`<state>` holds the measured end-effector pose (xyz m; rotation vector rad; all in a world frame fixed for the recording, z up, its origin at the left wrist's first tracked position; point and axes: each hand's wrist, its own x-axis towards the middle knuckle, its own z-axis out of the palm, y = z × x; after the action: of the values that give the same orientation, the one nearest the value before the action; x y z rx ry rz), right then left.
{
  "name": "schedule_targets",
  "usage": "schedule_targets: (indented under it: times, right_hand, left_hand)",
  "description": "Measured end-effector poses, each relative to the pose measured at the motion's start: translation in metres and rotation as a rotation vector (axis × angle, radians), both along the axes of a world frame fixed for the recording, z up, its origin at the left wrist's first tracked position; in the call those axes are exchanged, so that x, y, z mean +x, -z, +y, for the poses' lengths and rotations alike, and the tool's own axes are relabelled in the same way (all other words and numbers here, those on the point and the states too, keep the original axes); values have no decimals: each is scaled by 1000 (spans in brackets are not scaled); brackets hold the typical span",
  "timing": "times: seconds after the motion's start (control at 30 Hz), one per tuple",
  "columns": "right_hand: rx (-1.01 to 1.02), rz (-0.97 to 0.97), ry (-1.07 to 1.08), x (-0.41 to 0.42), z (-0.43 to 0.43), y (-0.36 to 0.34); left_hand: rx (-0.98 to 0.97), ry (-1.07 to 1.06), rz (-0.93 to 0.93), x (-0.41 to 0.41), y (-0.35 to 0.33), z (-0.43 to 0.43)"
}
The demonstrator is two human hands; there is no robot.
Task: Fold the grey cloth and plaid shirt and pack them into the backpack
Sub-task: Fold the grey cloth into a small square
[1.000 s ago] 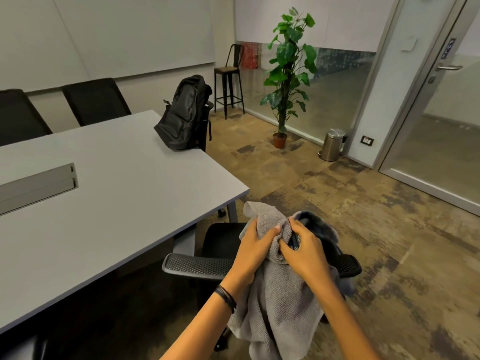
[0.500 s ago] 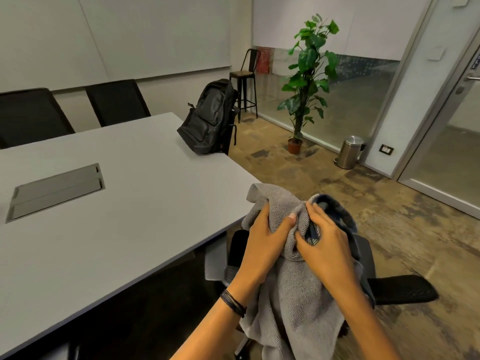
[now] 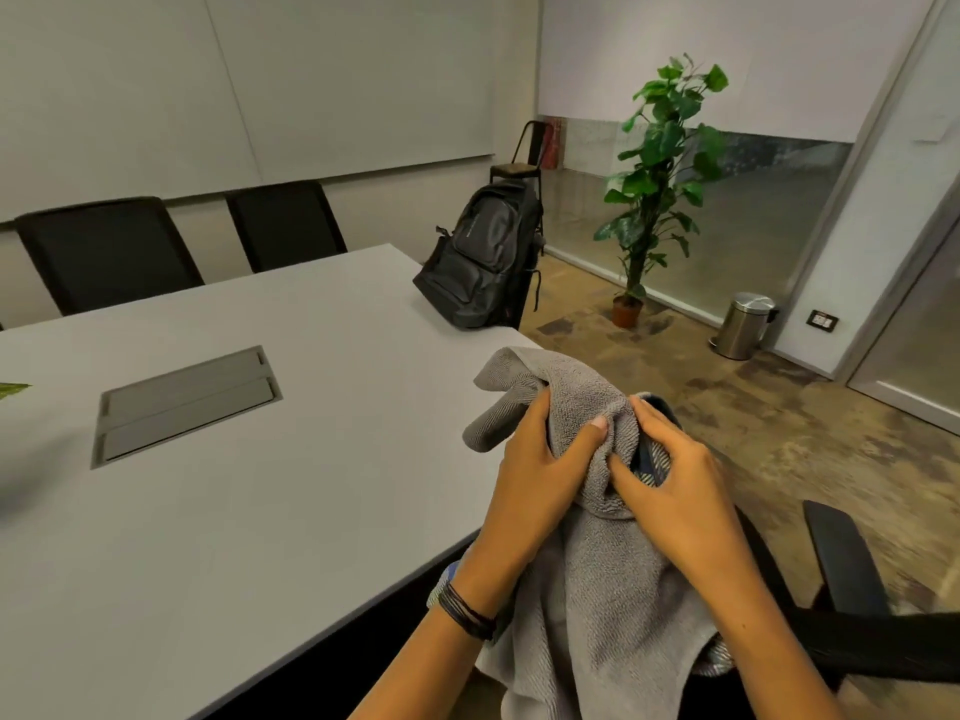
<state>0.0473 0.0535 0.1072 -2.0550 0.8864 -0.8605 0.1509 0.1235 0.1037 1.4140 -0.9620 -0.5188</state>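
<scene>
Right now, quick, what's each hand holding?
Left hand: closed, gripping the grey cloth.
Right hand: closed, gripping the grey cloth, with the plaid shirt bunched beneath.

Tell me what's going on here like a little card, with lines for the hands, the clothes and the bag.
Left hand: grips the grey cloth
Right hand: grips the cloth where the plaid shirt peeks out
Clothes: bunched together, not yet folded, held up beside the table
Backpack: upright at the table's far corner, away from both hands
Behind: plant and bin on the floor
</scene>
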Motion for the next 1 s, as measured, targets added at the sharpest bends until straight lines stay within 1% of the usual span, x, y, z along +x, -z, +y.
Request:
schedule_targets:
  times: [0.2,0.4,0.7,1.0]
  right_hand:
    - [-29,21,-68,51,29,-9]
    - [-40,36,-117,103,38,-12]
    - [-43,23,-278,209,21,-15]
    - [10,-12,-499,347,-13,-19]
  left_hand:
    - [-21,-29,55,47,-4,32]
    - [-11,-107,83,92,-1,45]
    - [-19,-268,103,184,-2,42]
    - [-6,-500,75,303,-13,22]
